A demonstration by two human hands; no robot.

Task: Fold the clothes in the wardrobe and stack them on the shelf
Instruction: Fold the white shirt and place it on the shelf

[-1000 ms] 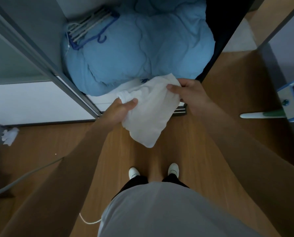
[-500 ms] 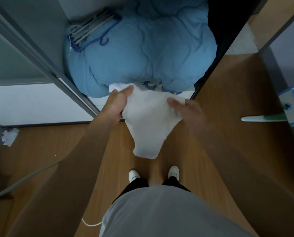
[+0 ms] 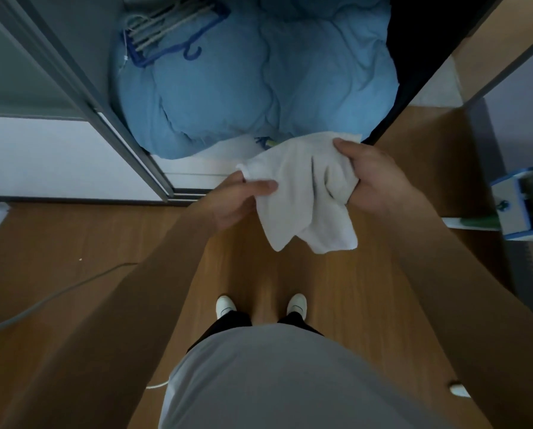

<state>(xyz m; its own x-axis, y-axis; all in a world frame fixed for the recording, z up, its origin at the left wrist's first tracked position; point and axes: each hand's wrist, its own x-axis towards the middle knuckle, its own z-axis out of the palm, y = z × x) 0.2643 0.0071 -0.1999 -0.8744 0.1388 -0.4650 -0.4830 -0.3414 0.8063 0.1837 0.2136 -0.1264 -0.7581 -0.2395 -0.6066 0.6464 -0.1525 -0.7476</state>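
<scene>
Two hands, left (image 3: 237, 199) and right (image 3: 375, 178), each grip one white cloth (image 3: 305, 193) before one blue duvet (image 3: 259, 82).

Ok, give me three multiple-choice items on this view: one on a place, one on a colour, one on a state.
1. Where do the hangers lie?
A. hung on a rail
B. on the duvet
C. in a hand

2. What colour is the cloth?
A. white
B. red
C. black

3. How is the cloth held?
A. by one hand only
B. by nothing, lying untouched
C. by the left hand and right hand, hanging

Answers:
1. B, the hangers rest on the duvet's upper left part.
2. A, the cloth is plainly white.
3. C, each hand has a grip on an upper end and the lower part hangs free.
</scene>
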